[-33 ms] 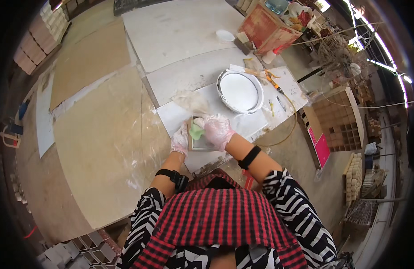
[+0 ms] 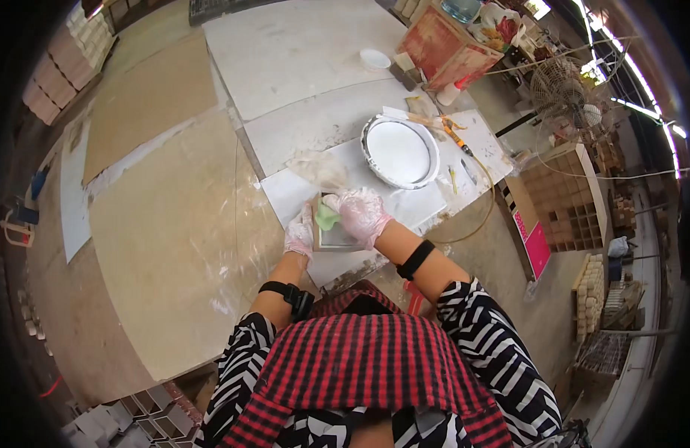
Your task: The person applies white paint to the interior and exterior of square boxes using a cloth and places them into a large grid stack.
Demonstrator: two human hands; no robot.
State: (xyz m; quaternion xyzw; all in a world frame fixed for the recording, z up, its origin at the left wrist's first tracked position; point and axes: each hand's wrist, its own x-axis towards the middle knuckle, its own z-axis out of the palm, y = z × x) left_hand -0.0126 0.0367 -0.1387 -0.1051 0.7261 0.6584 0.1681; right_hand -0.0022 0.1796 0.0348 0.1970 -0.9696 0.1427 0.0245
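Note:
A small square box [image 2: 337,243] with a pale inside lies on the white board at the table's near edge. My left hand [image 2: 300,230], in a thin clear glove with white smears, grips the box by its left side. Over the upper right of the box, my gloved right hand [image 2: 362,216] is closed on a light green cloth [image 2: 327,217], pressed against the inside. The right fingertips are partly hidden by the cloth and the hand itself. Just beyond lies a crumpled clear plastic sheet [image 2: 319,169].
A round tub of white liquid [image 2: 398,153] stands right of my hands. Behind it are a brush [image 2: 413,118] and an orange-handled air gun [image 2: 453,134] with a hose. A white bowl [image 2: 375,60] and red-and-white bottle [image 2: 451,92] sit farther back. Large brown boards [image 2: 173,246] cover the left.

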